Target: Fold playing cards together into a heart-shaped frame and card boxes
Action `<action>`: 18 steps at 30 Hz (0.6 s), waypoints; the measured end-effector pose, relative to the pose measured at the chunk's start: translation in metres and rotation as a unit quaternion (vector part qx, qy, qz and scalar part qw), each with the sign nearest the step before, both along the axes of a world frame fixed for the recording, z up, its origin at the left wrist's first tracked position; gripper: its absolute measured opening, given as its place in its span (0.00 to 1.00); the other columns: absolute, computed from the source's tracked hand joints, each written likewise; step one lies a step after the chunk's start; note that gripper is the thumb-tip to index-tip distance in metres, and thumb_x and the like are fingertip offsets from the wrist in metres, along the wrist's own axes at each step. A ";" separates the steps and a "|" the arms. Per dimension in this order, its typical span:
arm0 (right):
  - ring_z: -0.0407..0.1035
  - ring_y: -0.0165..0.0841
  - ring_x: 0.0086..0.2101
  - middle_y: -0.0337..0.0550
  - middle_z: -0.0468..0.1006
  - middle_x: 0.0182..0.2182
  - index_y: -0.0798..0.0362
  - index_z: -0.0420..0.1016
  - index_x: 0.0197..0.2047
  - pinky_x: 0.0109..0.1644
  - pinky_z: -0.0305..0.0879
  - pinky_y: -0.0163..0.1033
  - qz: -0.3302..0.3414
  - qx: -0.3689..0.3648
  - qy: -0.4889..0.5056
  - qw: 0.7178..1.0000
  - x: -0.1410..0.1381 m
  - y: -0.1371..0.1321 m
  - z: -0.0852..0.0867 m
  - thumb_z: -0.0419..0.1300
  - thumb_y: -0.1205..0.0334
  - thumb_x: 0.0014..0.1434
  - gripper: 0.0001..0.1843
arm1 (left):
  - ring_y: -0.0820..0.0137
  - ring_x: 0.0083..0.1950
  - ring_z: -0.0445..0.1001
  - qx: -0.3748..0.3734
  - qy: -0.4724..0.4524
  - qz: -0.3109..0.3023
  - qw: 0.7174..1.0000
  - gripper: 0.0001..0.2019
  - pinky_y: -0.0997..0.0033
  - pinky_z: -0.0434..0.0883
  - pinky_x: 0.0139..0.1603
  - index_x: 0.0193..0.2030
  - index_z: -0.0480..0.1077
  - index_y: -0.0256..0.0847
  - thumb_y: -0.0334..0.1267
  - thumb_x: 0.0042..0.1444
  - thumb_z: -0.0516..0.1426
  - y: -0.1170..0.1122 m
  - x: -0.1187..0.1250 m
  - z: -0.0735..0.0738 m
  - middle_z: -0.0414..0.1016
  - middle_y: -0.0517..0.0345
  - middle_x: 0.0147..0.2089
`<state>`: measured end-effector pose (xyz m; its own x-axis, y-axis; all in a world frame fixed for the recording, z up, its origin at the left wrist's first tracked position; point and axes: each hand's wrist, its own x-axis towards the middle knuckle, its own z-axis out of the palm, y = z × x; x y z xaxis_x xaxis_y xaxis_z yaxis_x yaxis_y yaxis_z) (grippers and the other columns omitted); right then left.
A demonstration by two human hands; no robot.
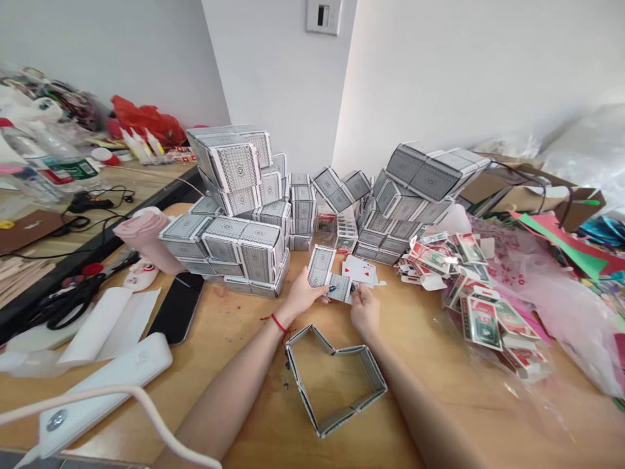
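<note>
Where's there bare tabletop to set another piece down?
Most room: the tabletop between the right forearm and loose card boxes. Smaller: inside the heart-shaped frame, and between the phone and left forearm. Crowded: far left around the scissors and white device, and the back, where card blocks are stacked.

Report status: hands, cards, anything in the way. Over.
Left hand, right hand gripping patterned cards. Face-up cards just beyond right hand. Heart-shaped frame nearer camera.

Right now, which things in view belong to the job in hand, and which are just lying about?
Job, it seems: held cards, in left hand and right hand; loose cards; heart frame; card blocks.

Lying about, it seems: phone; scissors; bottle; red bag.
</note>
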<state>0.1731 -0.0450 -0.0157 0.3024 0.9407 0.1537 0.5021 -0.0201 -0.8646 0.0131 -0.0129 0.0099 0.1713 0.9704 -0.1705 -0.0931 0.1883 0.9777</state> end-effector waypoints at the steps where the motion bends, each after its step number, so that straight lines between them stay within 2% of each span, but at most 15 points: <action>1: 0.61 0.32 0.22 0.37 0.68 0.18 0.50 0.61 0.22 0.26 0.54 0.34 0.011 0.008 0.024 1.000 0.001 0.001 0.001 0.49 0.55 0.53 0.12 | 0.71 0.25 0.75 -0.002 0.000 0.003 1.000 0.24 0.69 0.75 0.23 0.41 0.59 0.38 0.33 0.39 0.66 0.000 0.000 0.000 0.75 0.56 0.35; 5: 0.54 0.27 0.15 0.32 0.62 0.13 0.50 0.60 0.24 0.18 0.50 0.32 0.072 -0.012 0.169 0.983 0.008 0.004 0.007 0.52 0.46 0.54 0.17 | 0.70 0.25 0.76 -0.017 -0.032 -0.009 0.999 0.19 0.69 0.76 0.25 0.44 0.61 0.36 0.35 0.46 0.62 0.000 -0.001 0.003 0.76 0.55 0.34; 8: 0.50 0.24 0.11 0.28 0.61 0.13 0.50 0.60 0.29 0.15 0.45 0.31 0.101 -0.030 0.241 0.965 0.015 0.004 0.010 0.54 0.42 0.52 0.18 | 0.68 0.27 0.77 -0.037 -0.061 -0.048 0.996 0.15 0.69 0.76 0.28 0.41 0.65 0.33 0.36 0.48 0.60 0.000 -0.006 0.006 0.78 0.51 0.33; 12: 0.51 0.24 0.13 0.29 0.61 0.14 0.50 0.58 0.27 0.16 0.46 0.30 0.129 -0.031 0.234 0.963 0.019 0.003 0.008 0.55 0.43 0.52 0.19 | 0.65 0.27 0.77 -0.065 -0.067 -0.099 0.991 0.14 0.68 0.77 0.27 0.40 0.69 0.30 0.38 0.48 0.60 0.002 -0.011 0.009 0.78 0.49 0.30; 15: 0.52 0.26 0.16 0.30 0.59 0.14 0.50 0.58 0.24 0.19 0.49 0.31 0.132 -0.006 0.191 0.973 0.016 0.003 0.004 0.55 0.44 0.52 0.19 | 0.66 0.22 0.76 -0.064 -0.040 -0.088 0.993 0.18 0.71 0.74 0.21 0.44 0.68 0.31 0.41 0.50 0.59 0.002 -0.011 0.010 0.77 0.52 0.26; 18: 0.52 0.27 0.19 0.31 0.57 0.15 0.50 0.56 0.22 0.22 0.50 0.33 0.110 0.021 0.145 0.983 0.013 0.004 0.000 0.54 0.46 0.53 0.19 | 0.68 0.19 0.74 -0.050 -0.014 -0.081 0.995 0.18 0.75 0.71 0.15 0.43 0.69 0.31 0.43 0.49 0.59 0.001 -0.008 0.009 0.76 0.54 0.24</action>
<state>0.1861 -0.0412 -0.0153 0.1286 0.9829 0.1315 0.2216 0.1008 -0.9699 0.0054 -0.0120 0.0188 0.3296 0.9080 -0.2586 -0.0799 0.2998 0.9507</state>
